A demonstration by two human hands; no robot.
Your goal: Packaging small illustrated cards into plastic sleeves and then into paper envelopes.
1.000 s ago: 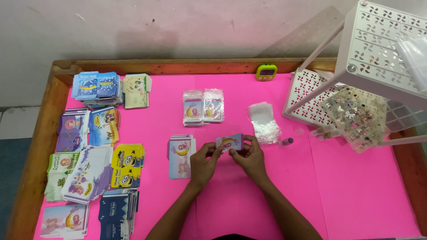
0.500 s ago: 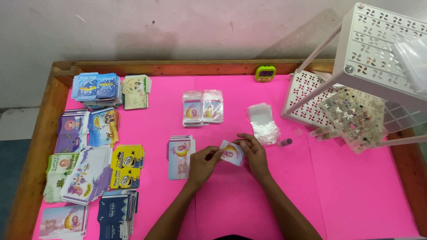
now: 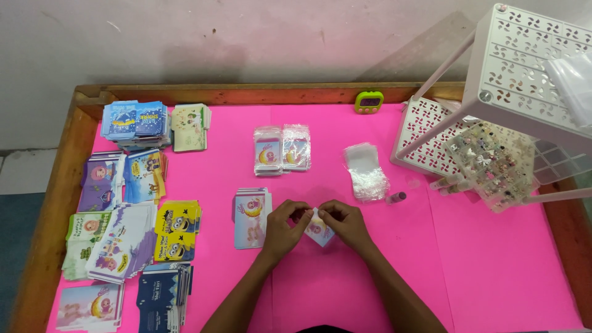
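Observation:
Both my hands meet over the pink table top (image 3: 468, 271), pinching one small printed card (image 3: 319, 232) between them. My left hand (image 3: 283, 227) grips its left edge and my right hand (image 3: 343, 222) its right edge; the card hangs tilted with a corner pointing down. Just left of my left hand lies a small stack of the same kind of cards (image 3: 251, 217). Beyond my hands lie two bagged cards (image 3: 282, 149) side by side, and a loose pile of clear plastic sleeves (image 3: 365, 172) to the right.
Several stacks of coloured printed cards (image 3: 129, 203) fill the table's left side. A white perforated rack (image 3: 524, 92) stands at the right, with a clear box of small trinkets (image 3: 493, 163) under it. A small green timer (image 3: 369, 101) sits at the far edge, a small tube (image 3: 396, 197) near the sleeves.
My hands have moved a little toward me with the card, which has turned from level to tilted, one corner now pointing down.

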